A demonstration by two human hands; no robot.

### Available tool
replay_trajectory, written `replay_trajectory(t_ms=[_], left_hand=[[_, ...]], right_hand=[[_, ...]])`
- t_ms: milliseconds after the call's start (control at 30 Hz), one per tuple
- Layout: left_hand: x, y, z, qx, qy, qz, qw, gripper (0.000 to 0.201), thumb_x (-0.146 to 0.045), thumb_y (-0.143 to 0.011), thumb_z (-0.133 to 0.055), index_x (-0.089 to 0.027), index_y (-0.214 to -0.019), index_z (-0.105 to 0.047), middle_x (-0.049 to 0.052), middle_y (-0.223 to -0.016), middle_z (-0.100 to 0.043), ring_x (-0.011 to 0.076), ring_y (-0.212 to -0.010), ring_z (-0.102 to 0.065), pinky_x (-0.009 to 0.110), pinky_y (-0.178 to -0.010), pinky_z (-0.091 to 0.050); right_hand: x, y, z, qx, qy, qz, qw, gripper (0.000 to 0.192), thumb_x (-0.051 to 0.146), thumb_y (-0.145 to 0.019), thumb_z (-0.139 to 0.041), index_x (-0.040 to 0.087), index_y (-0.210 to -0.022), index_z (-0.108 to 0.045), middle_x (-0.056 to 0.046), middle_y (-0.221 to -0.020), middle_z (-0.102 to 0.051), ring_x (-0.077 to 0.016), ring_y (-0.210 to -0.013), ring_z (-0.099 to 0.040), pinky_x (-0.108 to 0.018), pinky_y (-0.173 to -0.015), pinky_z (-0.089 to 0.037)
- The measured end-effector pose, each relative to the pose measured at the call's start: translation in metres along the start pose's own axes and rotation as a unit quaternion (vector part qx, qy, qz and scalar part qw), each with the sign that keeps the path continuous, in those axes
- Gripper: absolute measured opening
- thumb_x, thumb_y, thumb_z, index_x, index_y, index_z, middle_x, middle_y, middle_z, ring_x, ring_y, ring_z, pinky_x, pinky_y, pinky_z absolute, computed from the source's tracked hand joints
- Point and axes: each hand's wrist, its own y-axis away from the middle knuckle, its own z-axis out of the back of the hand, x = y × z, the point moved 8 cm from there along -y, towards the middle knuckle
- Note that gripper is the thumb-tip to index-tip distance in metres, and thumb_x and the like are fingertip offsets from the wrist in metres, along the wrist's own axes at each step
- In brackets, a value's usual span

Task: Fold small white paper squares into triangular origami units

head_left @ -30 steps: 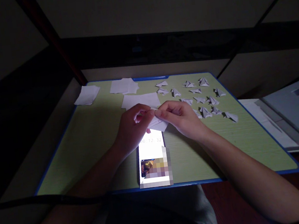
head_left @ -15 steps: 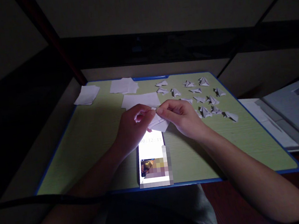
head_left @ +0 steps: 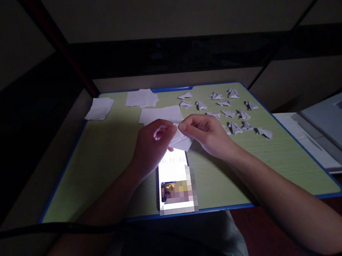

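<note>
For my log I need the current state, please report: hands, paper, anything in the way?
Left hand, right hand both pinching folded paper. Paper creased, hiding part of lit phone. Nothing seen blocking the hands.

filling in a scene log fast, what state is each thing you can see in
left hand, pinching the held paper
right hand, pinching the same paper
held paper, folded, partly hidden by the hands
phone, face up, screen lit, lower part pixelated
small paper shapes, folded, scattered on the table
left paper stack, flat, edges uneven
far paper sheets, flat, overlapping
</note>
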Motion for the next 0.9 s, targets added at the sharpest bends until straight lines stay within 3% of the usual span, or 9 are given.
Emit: replay_trajectory(t_ms=[567,900], left_hand=[[0.0045,0.0000,-0.0019,0.005,0.024,0.022,0.999,0.011,-0.027,-0.079,-0.062,-0.016,-0.076,-0.063,0.001,-0.068,-0.063,0.0104,-0.053,-0.058,0.016,-0.038,-0.049],[0.0040,-0.0001,-0.0022,0.014,0.005,-0.001,1.000,0.012,-0.028,-0.080,-0.060,-0.017,-0.076,-0.061,0.002,-0.071,-0.065,0.0113,-0.054,-0.060,0.017,-0.038,-0.049]], right_hand=[[-0.0051,0.0000,0.0016,0.002,0.003,-0.005,1.000,0.030,0.044,-0.078,-0.070,0.016,-0.070,-0.064,0.001,-0.061,-0.059,-0.0107,-0.056,-0.048,-0.025,-0.052,-0.034],[-0.0057,-0.0002,0.0016,-0.007,0.023,-0.001,1.000,0.029,0.042,-0.079,-0.070,0.015,-0.070,-0.065,0.001,-0.060,-0.057,-0.0103,-0.054,-0.047,-0.025,-0.051,-0.032]])
